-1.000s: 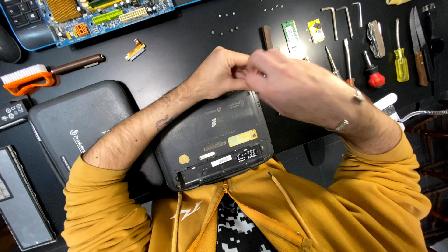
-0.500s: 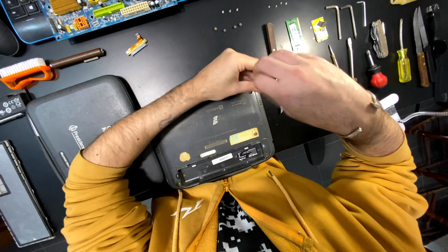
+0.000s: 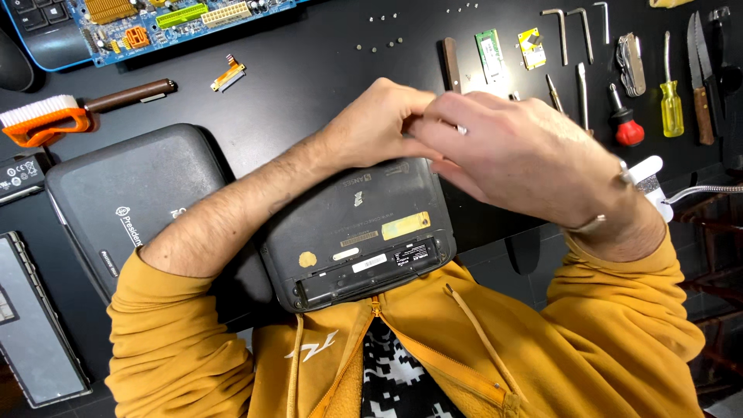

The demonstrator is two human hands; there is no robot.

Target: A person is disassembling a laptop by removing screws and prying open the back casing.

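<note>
Black counter (image 3: 309,85) runs under everything you have laid out, and closest to you, propped against your chest below both hands, sits the dark grey netbook (image 3: 360,228) turned underside up, its open battery bay toward you. Your left hand (image 3: 379,124) and right hand (image 3: 518,155) meet at its far edge, fingers pinched together over something too small to make out; whether they grip a part or just press the casing, you cannot tell from here. Over the last second they have barely shifted, only drawn a little closer, so the work at that edge looks unfinished. Left of your left forearm lies a second dark laptop lid (image 3: 131,201). Beyond your right hand stand the screwdrivers (image 3: 669,101), hex keys (image 3: 573,31) and knives; beyond your left, the orange brush (image 3: 46,120) and blue circuit board (image 3: 170,19).
</note>
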